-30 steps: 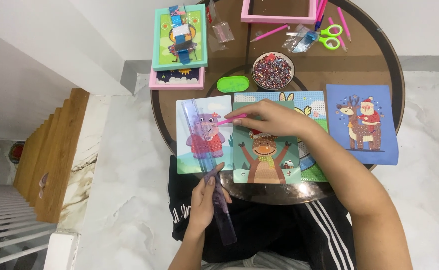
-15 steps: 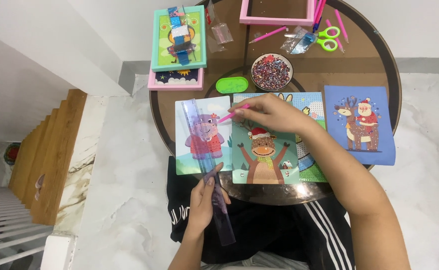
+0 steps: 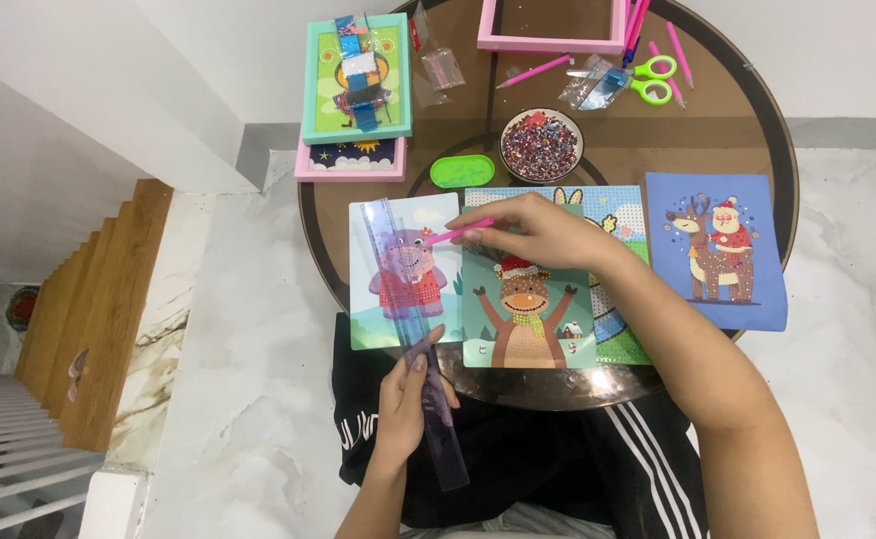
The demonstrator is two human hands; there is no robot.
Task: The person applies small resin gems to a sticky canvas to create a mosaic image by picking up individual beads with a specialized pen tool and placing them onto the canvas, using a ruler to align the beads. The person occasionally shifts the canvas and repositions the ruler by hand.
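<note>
Hands: right hand [image 3: 533,232] pinches pink pen [image 3: 461,235] over hippo card [image 3: 405,269]; left hand [image 3: 410,394] grips purple ruler [image 3: 413,329] at frame centre.

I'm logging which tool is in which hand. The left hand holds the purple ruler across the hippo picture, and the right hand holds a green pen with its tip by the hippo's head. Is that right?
Not quite: the pen in the right hand is pink, not green, as the head view shows. The rest stands: the left hand holds the purple ruler across the hippo picture, and the pen's tip is by the hippo's head.
</note>
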